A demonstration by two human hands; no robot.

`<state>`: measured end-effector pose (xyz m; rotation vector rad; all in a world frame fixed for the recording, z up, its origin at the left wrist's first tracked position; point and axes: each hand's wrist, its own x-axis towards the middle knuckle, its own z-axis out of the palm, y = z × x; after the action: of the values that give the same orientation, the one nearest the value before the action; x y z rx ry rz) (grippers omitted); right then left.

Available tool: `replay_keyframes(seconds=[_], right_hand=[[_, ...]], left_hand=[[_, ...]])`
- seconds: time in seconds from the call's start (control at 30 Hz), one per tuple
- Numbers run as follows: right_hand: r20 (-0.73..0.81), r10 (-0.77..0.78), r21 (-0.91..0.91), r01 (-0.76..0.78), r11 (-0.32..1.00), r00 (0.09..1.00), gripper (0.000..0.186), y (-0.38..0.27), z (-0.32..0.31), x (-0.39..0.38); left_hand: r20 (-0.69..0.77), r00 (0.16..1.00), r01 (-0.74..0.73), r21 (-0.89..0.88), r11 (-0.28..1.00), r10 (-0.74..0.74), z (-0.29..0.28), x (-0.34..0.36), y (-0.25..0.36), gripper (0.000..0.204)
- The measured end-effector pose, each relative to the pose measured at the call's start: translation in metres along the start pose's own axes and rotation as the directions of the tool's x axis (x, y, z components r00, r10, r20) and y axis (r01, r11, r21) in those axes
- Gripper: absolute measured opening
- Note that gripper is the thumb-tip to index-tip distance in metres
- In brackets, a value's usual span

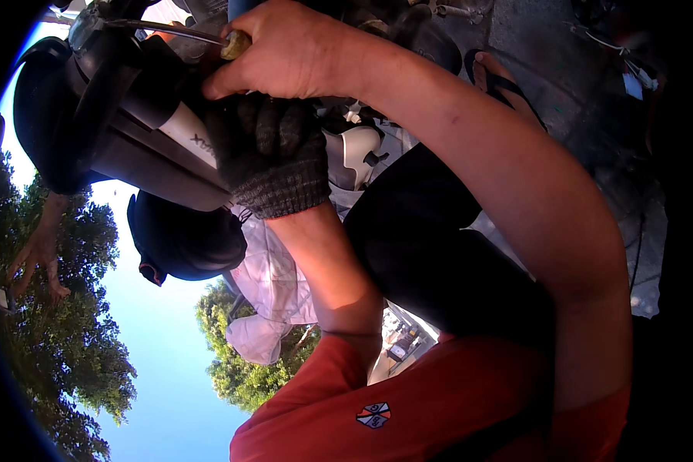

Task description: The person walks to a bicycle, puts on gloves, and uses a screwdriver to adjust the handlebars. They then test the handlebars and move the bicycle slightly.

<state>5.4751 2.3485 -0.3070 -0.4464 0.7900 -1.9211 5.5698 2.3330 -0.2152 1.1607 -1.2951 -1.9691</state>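
Observation:
My right hand [289, 54] is closed on the yellow handle [234, 45] of a screwdriver, whose metal shaft [169, 31] reaches left to a dark round fitting [86, 29] on a vehicle, seemingly a scooter. Just below it, my left hand [273, 154], in a dark knit glove, has its fingers curled; what they grip is hidden. Beside the glove runs a tube with a white section [183, 132], alongside a grey tube [150, 171] and curved black plastic [50, 115].
A black padded part [185, 235] and pale fabric [266, 277] sit below. A white-and-grey shell [353, 154], loose wires [631, 69] and a sandalled foot [508, 85] are on the paving [550, 35]. My bent black-trousered leg [431, 254] is close by. Trees [46, 308] appear at left.

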Motion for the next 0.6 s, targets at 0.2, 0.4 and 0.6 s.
replay_keyframes(seconds=[0.2, 0.4, 0.6], right_hand=[[-0.032, 0.023, -0.001, -0.023, 1.0, 0.999, 0.05, 0.0012, 0.0063, -0.0011], [-0.064, 0.005, 0.027, -0.003, 1.0, 0.998, 0.05, 0.0073, 0.0083, 0.0001], [-0.064, 0.004, -0.063, -0.008, 0.998, 0.998, 0.048, 0.0032, 0.0064, -0.0005]], left_hand=[[0.047, 0.998, 0.043, -0.022, 0.999, -0.042, -0.0095, 0.0043, 0.0016, 0.017], [-0.018, 1.0, -0.008, 0.081, 0.997, 0.009, -0.0039, 0.0009, 0.0021, 0.018], [0.049, 0.998, 0.028, 0.079, 0.997, -0.032, -0.0117, 0.0031, 0.0076, 0.019]])
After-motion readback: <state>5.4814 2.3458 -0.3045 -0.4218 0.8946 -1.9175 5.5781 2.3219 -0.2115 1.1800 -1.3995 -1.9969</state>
